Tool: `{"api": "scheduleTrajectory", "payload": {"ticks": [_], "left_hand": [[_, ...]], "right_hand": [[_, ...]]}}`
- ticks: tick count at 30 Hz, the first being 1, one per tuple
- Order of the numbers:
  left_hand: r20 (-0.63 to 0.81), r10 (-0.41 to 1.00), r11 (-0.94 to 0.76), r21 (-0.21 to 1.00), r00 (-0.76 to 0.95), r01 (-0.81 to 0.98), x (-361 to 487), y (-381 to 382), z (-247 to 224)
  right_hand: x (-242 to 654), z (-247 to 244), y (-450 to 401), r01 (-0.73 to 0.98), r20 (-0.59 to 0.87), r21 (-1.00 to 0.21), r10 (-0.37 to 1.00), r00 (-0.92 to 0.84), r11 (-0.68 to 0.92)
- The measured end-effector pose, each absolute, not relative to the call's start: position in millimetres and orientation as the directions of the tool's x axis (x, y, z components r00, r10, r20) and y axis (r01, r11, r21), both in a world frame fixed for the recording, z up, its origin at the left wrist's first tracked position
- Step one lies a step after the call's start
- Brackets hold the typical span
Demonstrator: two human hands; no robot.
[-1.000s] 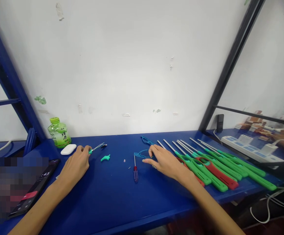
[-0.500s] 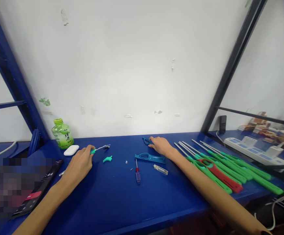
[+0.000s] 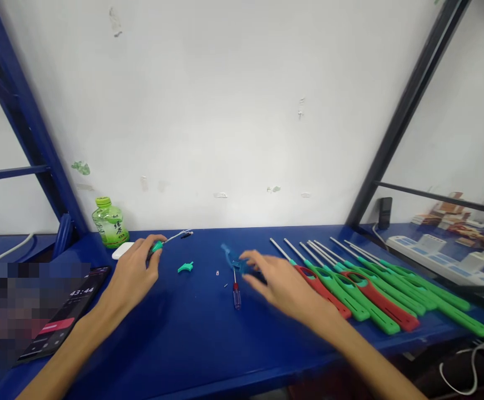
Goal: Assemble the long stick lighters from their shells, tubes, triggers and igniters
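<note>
At the left, my left hand (image 3: 135,269) pinches a small green plastic part (image 3: 157,248), from which thin wires (image 3: 178,235) with a dark tip stick out. Near the middle, my right hand (image 3: 285,283) has its thumb and fingers around translucent blue plastic casing (image 3: 226,253), smeared by motion. Part of the casing is hidden behind the fingers. Just below it lies a screwdriver (image 3: 236,297) with a red and purple handle. Between my hands are a green trigger-like piece (image 3: 185,267), a tiny pale part (image 3: 217,273) and a tiny pin (image 3: 225,285).
Several long-necked lighters (image 3: 375,300), green and red, lie in a row at right. A power strip (image 3: 442,258) is beyond them. At left are a green drink bottle (image 3: 110,225), a white case (image 3: 121,250) and a phone (image 3: 69,314). A white wall stands behind.
My right hand has come back from the far part of the table, down over the blue casing and the clear tube, which it now hides. My left hand keeps hold of the green part.
</note>
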State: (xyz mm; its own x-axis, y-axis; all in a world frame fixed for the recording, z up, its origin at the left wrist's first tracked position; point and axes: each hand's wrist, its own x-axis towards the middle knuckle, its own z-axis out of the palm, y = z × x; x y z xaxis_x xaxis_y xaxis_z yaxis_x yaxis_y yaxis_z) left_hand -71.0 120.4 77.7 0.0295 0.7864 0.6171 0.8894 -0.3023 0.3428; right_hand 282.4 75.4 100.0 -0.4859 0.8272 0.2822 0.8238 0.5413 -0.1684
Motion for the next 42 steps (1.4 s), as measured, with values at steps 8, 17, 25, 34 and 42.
{"api": "scheduleTrajectory", "payload": {"ticks": [8,17,25,34,42], "left_hand": [[0.685,0.729,-0.421,0.424,0.021,0.802,-38.0,26.1,62.0],[0.641,0.734,-0.579,0.418,0.224,0.701,-24.9,-17.1,45.2],[0.527,0.809,-0.543,0.495,0.262,0.679,-34.5,-21.1,44.2],[0.601,0.770,-0.547,0.447,0.216,0.707,-35.7,-11.9,34.1],[0.586,0.774,-0.574,0.490,0.240,0.655,-37.5,-2.9,40.1]], "right_hand": [[251.1,47.0,1.0,0.506,0.363,-0.358,0.616,-0.699,0.785],[254.6,37.7,-0.9,0.573,0.172,-0.665,0.845,-0.506,0.478],[255.4,39.5,2.2,0.536,0.076,-0.787,0.910,-0.408,0.306],[252.7,42.5,4.4,0.455,0.290,-0.694,0.795,-0.533,0.558],[253.4,45.3,2.7,0.453,0.292,-0.696,0.796,-0.530,0.557]]}}
